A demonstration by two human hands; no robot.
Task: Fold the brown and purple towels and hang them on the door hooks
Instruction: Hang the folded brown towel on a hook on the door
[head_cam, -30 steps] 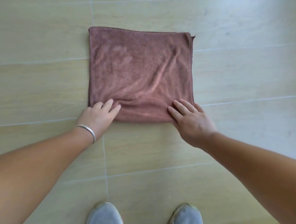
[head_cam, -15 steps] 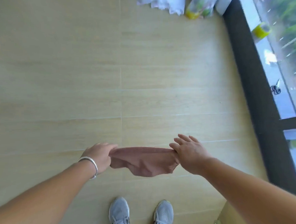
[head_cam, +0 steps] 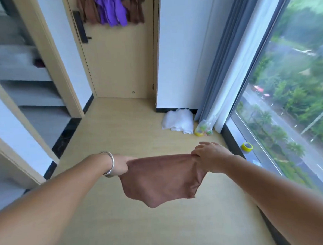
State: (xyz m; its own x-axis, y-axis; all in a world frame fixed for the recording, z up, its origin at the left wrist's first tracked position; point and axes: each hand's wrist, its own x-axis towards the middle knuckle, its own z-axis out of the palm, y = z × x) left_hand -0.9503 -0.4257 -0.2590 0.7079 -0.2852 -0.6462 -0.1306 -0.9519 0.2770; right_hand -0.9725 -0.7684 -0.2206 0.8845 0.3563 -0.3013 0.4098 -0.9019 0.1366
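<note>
A folded brown towel (head_cam: 160, 181) hangs in the air between my hands, sagging below them. My left hand (head_cam: 122, 165), with a silver bracelet on the wrist, grips its left top corner. My right hand (head_cam: 209, 155) pinches the right top corner, other fingers spread. Straight ahead stands the beige door (head_cam: 118, 65). Purple towels (head_cam: 113, 12) and brown towels (head_cam: 134, 9) hang at its top; the hooks themselves are hidden.
A white cloth pile (head_cam: 178, 121) and a plastic bag of coloured items (head_cam: 204, 129) lie by the wall, right of the door. A yellow tape roll (head_cam: 246, 147) sits on the window sill. Curtains (head_cam: 226, 65) hang right; an open wardrobe (head_cam: 27, 72) stands left.
The brown towel lay flat on the floor a second ago; both hands took its near corners and lifted it. My view has risen from the floor to the door.
</note>
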